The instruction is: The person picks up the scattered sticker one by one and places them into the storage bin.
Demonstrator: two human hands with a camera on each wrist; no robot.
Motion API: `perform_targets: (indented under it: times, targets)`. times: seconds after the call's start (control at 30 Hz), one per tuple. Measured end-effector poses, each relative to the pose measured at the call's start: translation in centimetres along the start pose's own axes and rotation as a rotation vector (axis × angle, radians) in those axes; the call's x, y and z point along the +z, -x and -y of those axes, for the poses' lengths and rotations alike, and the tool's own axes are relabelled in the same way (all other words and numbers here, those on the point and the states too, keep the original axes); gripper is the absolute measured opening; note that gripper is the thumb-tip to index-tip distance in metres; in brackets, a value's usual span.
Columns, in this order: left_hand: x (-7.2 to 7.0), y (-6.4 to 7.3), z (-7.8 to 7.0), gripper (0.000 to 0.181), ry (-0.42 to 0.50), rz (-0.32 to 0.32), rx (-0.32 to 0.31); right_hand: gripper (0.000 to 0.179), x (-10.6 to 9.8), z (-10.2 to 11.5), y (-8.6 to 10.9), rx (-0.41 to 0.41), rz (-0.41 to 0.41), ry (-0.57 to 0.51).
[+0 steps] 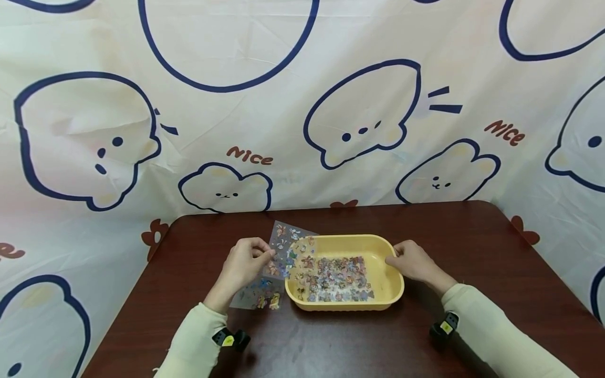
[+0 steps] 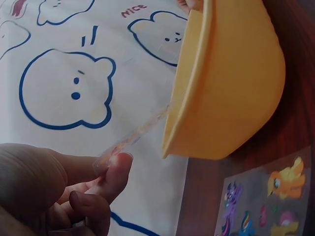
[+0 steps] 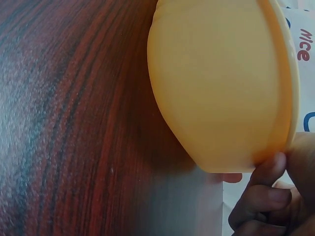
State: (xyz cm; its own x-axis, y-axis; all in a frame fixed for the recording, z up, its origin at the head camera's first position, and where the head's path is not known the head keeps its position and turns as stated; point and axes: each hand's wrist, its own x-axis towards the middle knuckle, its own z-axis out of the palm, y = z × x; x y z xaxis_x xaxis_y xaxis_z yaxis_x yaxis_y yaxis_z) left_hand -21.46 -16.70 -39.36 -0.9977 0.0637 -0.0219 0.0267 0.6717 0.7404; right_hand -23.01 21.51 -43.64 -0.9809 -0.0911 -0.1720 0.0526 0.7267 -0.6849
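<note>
My left hand [image 1: 244, 262] pinches the edge of a clear sticker sheet [image 1: 282, 242] between thumb and finger. The left wrist view shows that sheet [image 2: 133, 136] nearly edge-on, reaching from the fingertips over the rim of a yellow plastic basin [image 2: 236, 78]. On the opposite end, my right hand [image 1: 415, 261] grips the basin's rim, thumb on one side and fingers on the other, as the right wrist view also shows. Inside the basin lie more clear sheets [image 1: 344, 278] covered in small colourful cartoon stickers; how many overlap I cannot tell.
Another clear sheet with pony stickers [image 1: 257, 296] lies on the dark wood table [image 1: 312, 341], left of the basin and partly beneath the left hand. Behind the table's far edge hangs a pale cloth [image 1: 293, 121] with cartoon drawings.
</note>
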Motion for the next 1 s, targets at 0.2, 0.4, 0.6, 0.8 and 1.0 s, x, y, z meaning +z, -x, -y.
perform_targets:
  times: [0.2,0.4,0.6,0.8,1.0]
  targets:
    - [1.1,-0.1,-0.6,0.015,-0.049,-0.011,-0.011,0.033,0.0,0.0,-0.2,-0.009,-0.008,-0.001]
    - [1.6,0.0,-1.1,0.017,-0.07,-0.001,0.022,0.033,0.0,0.0,-0.1,0.007,-0.001,0.002]
    - [2.5,-0.1,-1.6,0.018,-0.125,0.014,0.038,0.032,0.1,0.0,0.0,0.008,0.003,-0.002]
    - [3.6,-0.4,-2.0,0.018,-0.152,0.033,0.067,0.032,0.2,-0.2,-0.1,0.006,-0.004,0.0]
    - [4.5,-0.4,-2.1,0.019,-0.145,0.047,0.08,0.033,0.2,-0.3,-0.1,-0.005,-0.011,0.004]
